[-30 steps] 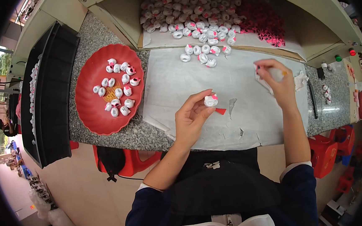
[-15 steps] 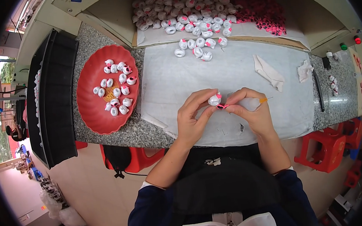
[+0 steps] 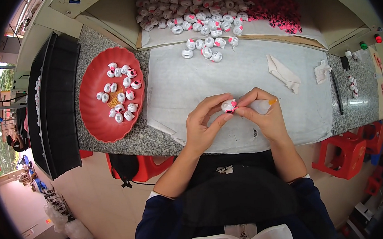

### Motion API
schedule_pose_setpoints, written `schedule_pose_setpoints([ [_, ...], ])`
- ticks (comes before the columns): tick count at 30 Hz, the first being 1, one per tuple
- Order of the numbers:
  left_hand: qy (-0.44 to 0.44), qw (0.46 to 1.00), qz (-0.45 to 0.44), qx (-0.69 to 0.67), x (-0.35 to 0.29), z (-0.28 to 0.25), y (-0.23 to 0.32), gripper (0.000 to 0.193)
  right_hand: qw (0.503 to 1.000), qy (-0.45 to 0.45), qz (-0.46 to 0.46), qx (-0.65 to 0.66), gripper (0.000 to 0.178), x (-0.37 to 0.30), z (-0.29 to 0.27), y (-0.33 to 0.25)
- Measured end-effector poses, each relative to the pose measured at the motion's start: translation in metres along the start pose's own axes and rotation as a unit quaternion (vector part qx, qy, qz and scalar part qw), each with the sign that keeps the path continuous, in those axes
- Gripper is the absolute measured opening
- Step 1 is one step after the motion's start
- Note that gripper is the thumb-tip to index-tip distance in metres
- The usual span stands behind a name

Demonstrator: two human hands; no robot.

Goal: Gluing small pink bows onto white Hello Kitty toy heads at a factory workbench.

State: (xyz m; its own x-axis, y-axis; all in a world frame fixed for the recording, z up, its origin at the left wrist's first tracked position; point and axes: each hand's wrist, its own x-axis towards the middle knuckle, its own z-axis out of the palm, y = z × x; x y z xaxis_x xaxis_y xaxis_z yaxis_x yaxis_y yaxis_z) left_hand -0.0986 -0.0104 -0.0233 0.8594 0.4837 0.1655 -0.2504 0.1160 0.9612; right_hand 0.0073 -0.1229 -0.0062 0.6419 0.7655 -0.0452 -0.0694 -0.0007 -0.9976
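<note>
My left hand pinches a small white toy head with a pink bow between thumb and fingers, above the white sheet. Thumb and forefinger of my right hand close on a small pink-and-black piece, which lies against the lower side of the head. Also kept in my right hand is a translucent squeeze bottle, its orange needle tip pointing away to the right. My fingers cover part of the head and of the bottle.
A red scalloped tray on the left holds several toy heads. More white heads and pink-and-black pieces are heaped at the back. Folded cloth lies right on the white sheet. A black bin stands far left.
My right hand has brought the pink-and-black piece up against the toy head. The head has turned in my left fingers and now sits closer to my right fingertips.
</note>
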Motion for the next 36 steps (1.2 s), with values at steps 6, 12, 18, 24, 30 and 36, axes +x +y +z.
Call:
schedule_pose_setpoints([
  [6, 0.015, 0.996, -0.039, -0.073, 0.0, -0.007, -0.001, 0.027, 0.997, 0.049, -0.039, -0.036, 0.015, 0.001, 0.006, 0.007],
  [12, 0.021, 0.989, -0.076, -0.125, -0.001, -0.005, 0.003, 0.026, 0.996, -0.037, 0.01, 0.085, 0.027, -0.001, 0.01, -0.004],
  [18, -0.017, 0.991, -0.059, -0.116, -0.002, -0.005, 0.002, 0.024, 0.996, -0.031, 0.025, 0.081, 0.026, 0.0, 0.005, 0.001],
  [24, -0.068, 0.993, -0.032, -0.091, -0.004, -0.011, -0.001, 0.025, 0.988, -0.052, 0.039, 0.137, 0.024, -0.003, 0.003, 0.008],
  [30, -0.029, 0.994, -0.056, -0.092, -0.004, -0.006, -0.001, 0.025, 0.991, -0.035, 0.051, 0.123, 0.023, -0.003, 0.005, 0.004],
  [36, -0.03, 0.997, -0.031, -0.07, -0.004, -0.006, -0.001, 0.026, 0.996, -0.035, 0.022, 0.077, 0.023, -0.003, 0.005, 0.003],
])
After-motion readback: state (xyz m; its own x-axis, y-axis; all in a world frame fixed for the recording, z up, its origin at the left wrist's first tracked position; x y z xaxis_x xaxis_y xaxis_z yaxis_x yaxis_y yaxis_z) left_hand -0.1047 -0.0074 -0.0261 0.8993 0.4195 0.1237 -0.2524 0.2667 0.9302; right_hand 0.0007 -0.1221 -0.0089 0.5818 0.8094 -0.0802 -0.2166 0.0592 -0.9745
